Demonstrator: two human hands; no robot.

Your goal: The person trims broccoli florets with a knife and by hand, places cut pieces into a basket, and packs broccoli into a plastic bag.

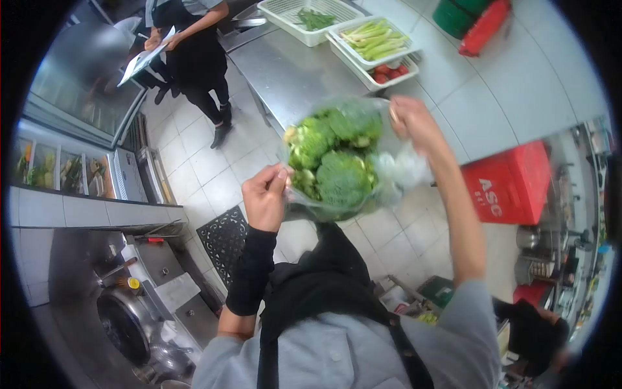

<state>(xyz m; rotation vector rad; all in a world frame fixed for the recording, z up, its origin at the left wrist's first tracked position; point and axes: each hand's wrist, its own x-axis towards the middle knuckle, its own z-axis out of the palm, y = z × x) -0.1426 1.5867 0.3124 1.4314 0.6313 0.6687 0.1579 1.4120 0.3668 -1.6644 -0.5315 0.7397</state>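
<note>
A clear plastic bag holding several green broccoli heads (343, 175) hangs in front of my body, above the tiled floor. Its left edge is pinched in my left hand (265, 193), between thumb and fingers. On the other side, my right hand (414, 123) is closed on the upper right edge of the bag. Between the hands the bag's mouth is spread, with the broccoli showing through it. Beyond the bag, a steel table (291, 71) bears white baskets, one with green stalks (374, 40) and one with red vegetables (390, 72).
A red crate (508, 185) stands at the right. At the upper left a person (194, 52) holds papers near an open fridge (78, 84). A stove with a wok (123, 324) is at the lower left, a black mat (223, 243) on the floor. Another person (534, 334) is at the lower right.
</note>
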